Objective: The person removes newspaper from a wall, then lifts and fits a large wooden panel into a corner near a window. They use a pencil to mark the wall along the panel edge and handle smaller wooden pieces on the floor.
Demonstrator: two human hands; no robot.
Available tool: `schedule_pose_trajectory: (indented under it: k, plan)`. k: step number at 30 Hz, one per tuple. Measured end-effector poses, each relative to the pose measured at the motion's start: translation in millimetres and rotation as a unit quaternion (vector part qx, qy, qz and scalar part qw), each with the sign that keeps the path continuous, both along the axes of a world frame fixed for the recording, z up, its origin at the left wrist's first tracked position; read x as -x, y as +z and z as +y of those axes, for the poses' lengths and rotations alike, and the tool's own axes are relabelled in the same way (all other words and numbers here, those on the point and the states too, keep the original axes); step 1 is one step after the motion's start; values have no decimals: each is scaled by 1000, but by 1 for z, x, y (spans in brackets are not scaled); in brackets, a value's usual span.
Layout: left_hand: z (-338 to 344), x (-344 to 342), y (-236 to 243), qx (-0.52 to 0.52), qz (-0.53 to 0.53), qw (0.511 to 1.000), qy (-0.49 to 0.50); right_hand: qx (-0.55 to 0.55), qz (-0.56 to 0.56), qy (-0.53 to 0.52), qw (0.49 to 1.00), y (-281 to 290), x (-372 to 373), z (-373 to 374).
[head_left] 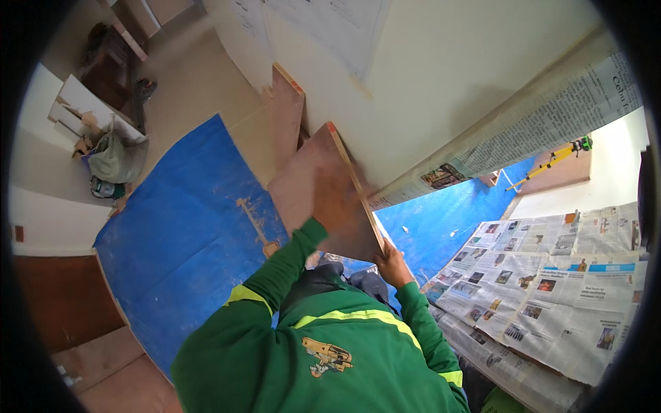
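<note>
A flat reddish-brown wooden board [296, 203] with a pale edge and red marks at its top corner stands in front of me, beside a white wall [385, 62]. My left hand [329, 196], smeared by motion, is over the board's face; whether it presses on it or how its fingers lie is unclear. My right hand [391, 265] grips the board's right edge near the bottom. A narrower board [288, 110] leans on the wall behind it.
Blue sheeting [179, 220] covers floor at left and beyond the opening at right. Newspaper sheets [537, 289] cover a surface at right and wrap the wall edge. A yellow tripod [544, 165] stands at far right. Sacks and boards [110, 155] are piled at upper left.
</note>
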State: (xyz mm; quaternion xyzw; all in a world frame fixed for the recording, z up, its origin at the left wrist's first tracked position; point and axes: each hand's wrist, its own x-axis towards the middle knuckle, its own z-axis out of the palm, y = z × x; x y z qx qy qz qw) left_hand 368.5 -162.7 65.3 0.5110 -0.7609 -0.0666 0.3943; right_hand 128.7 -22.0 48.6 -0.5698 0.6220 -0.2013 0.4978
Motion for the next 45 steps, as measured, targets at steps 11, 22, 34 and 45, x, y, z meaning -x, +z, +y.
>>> schedule_pose_trajectory:
  k: [11,22,34,45]
  plan:
    - [-105,-103,-39,-383,196,882,-193,-24,61,32,997,0,45,50]
    - [53,-46,1,-266,178,927,-197,-36,101,-49,993,-29,141,86]
    - [76,206,129,-186,230,947,-126,141,175,-51,973,128,419,73]
    - [-20,404,176,-170,388,900,-104,254,-200,-372,870,117,576,2]
